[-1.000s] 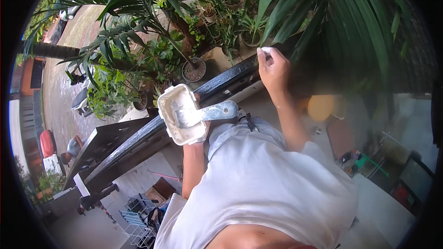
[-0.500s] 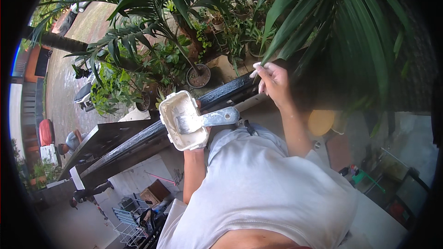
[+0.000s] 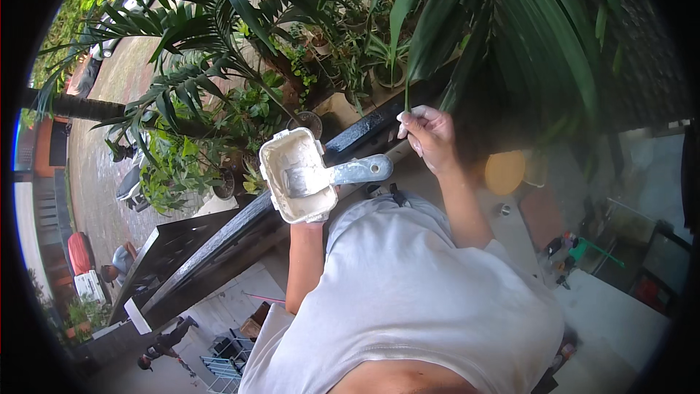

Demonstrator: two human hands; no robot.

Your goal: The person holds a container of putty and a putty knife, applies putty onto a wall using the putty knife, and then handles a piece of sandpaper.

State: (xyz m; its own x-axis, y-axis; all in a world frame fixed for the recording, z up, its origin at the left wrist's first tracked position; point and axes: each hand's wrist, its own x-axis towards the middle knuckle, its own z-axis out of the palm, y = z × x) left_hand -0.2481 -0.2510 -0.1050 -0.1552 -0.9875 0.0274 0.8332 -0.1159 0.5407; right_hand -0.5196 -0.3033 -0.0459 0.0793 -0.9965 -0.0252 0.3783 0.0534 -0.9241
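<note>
Compared with the frame half a second earlier, the right hand [image 3: 430, 135] is sitting a little lower and closer to the dark railing, while the tub is keeping nearly the same place in front of the chest.

Nearest the viewer, the pale grey T-shirt [image 3: 408, 299] is filling the lower middle, with both forearms rising out of it. The left hand [image 3: 308, 220] is clamping from beneath on a white, smeared rectangular plastic tub [image 3: 295, 175], its fingers mostly hidden under the base. A flat grey metal spreading tool with a hole in its handle [image 3: 335, 174] is lying in the tub, its long axis running from the tub's middle out to the right, so the handle end is pointing toward the right hand and lying nearer to it than to the left. The right hand is standing just beyond that handle, apart from it, fingers curled together and pinching a small white object too small to identify, close against a hanging palm frond [image 3: 467, 36].

Behind both hands, a dark sloping balcony railing [image 3: 219, 241] is crossing from lower left to upper right. Beyond it, potted green plants [image 3: 240, 109] are crowding the ledge, and a paved yard [image 3: 109, 102] is lying far below.
</note>
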